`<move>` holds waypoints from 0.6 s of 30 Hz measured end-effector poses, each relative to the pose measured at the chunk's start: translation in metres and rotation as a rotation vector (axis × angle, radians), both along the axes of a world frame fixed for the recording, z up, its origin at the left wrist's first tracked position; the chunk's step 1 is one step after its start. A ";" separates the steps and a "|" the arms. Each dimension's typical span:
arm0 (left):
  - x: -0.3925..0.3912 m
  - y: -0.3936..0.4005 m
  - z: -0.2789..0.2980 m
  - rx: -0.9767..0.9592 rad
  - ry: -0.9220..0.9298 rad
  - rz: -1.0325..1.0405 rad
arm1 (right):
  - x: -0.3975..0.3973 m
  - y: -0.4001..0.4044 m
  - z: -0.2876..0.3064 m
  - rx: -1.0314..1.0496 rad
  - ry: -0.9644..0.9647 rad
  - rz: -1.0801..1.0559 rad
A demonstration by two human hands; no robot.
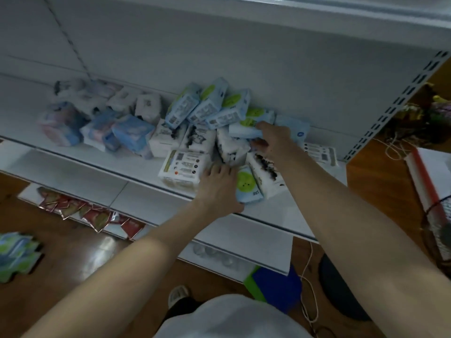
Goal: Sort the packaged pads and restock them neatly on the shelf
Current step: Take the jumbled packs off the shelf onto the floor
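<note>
Reaching in with both hands at once is where I see the trouble. Nearest, my left hand (217,189) has its grip curled round a blue pack (249,189) with a green dot, right at the front edge of the shelf (73,167). That pack leans against a white pack (264,175) beside it; if I pull it away fast, I judge the white one could tip forward and go over the edge to the floor.

A flat white pack (183,170) lies just left of that hand, also close to the front edge, so a careless sweep of the wrist could push it off.

Farther in, my right hand (273,137) has its grip clamped on a pale blue pack (244,130) at the foot of the heap. Above it, three blue packs (210,103) lean tilted against the shelf's back wall and on one another. Lifting the held one out may take away their support and bring them sliding down over the white packs below.

Toward the left end, the pink-and-blue packs (97,128) sit well apart from my hands and look safe. The view there is blurred, so I cannot tell the kinds apart, and mis-sorting is a risk.
</note>
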State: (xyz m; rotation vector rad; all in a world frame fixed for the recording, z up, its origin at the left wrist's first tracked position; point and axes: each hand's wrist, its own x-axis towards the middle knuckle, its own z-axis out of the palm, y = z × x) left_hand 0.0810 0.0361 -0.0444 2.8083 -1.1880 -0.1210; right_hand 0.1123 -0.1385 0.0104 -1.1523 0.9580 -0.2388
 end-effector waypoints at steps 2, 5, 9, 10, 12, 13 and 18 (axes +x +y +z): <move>-0.001 0.003 0.010 -0.026 0.003 0.026 | -0.004 -0.006 0.002 0.013 -0.006 0.014; 0.002 0.005 0.030 -0.115 0.017 0.096 | -0.014 -0.016 0.004 -0.025 -0.009 0.044; 0.009 0.007 0.046 -0.252 0.002 0.198 | -0.038 -0.019 -0.002 -0.067 -0.097 -0.017; 0.012 0.008 0.050 -0.295 0.008 0.231 | -0.045 -0.017 -0.003 -0.059 -0.143 -0.047; 0.014 0.010 0.053 -0.374 0.018 0.298 | -0.058 -0.013 -0.008 -0.048 -0.225 -0.113; 0.014 0.011 0.054 -0.406 0.018 0.321 | -0.063 -0.009 -0.009 -0.047 -0.255 -0.149; 0.011 0.032 0.049 -0.527 0.016 0.394 | -0.079 0.026 -0.005 -0.098 -0.381 -0.188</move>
